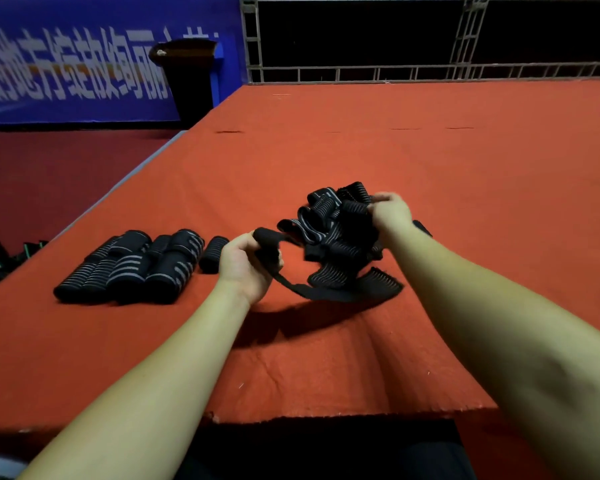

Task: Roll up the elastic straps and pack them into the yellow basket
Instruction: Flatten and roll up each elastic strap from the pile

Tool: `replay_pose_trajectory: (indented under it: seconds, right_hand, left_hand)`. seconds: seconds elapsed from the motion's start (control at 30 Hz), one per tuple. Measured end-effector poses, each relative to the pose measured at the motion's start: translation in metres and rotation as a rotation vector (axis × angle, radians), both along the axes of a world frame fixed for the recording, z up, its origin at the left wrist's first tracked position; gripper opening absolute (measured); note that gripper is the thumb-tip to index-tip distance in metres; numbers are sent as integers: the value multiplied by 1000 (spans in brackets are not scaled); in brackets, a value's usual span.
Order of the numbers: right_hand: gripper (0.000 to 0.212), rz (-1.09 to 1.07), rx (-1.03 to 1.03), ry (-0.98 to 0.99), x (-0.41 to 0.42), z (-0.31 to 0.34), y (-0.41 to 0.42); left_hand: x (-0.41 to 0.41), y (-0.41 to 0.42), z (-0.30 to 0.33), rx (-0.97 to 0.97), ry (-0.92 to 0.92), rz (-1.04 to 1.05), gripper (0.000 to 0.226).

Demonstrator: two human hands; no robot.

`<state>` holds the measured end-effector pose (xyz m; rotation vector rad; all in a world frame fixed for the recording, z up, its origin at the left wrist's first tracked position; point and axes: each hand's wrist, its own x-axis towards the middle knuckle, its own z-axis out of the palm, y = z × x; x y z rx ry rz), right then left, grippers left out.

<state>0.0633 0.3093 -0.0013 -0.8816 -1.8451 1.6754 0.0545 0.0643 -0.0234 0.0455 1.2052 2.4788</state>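
A tangled pile of black elastic straps with grey stripes (336,237) lies on the red cloth. My right hand (390,211) grips the top right of that pile. My left hand (246,263) is closed on the small rolled end of one black strap (269,239); the strap's loose length (326,294) trails from it to the pile. Several finished rolls (129,268) lie side by side to the left, with one smaller roll (213,254) beside them. No yellow basket is in view.
The red-covered table (361,140) stretches far ahead and to the right; its left edge (118,192) runs diagonally. More straps with green marks (0,261) lie on the floor at far left. A dark bin (187,74) stands by a blue banner.
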Motion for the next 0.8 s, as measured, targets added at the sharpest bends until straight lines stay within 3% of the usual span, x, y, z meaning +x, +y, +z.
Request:
replay_pose_trajectory:
  seconds: [0.07,0.17,0.23,0.33,0.43,0.57,0.8]
  right_hand:
    - [45,154,250,-64,-8,21,6]
    - [58,350,810,-334,-18,35,5]
    - [52,382,949,-417,-18,28,2]
    - [27,491,943,-526,0,-2,-1]
    - [22,536,909,-720,25,-45,4]
    - [30,362,764,-698,54,-81,14]
    - [21,414,650,-674,75,-79,10]
  left_hand:
    - [-1,-6,3,4,2,-2,8]
    - [-2,-10,7,3,-1,-5,7]
    - [-3,-12,8,1,1,-8,6]
    - [-5,-16,7,30,4,-20,7]
    - [-3,-22,3,49,-2,-26,11]
    - [0,-28,-6,36,9,-14,17]
    - [1,-44,-20,13,29,-60,5]
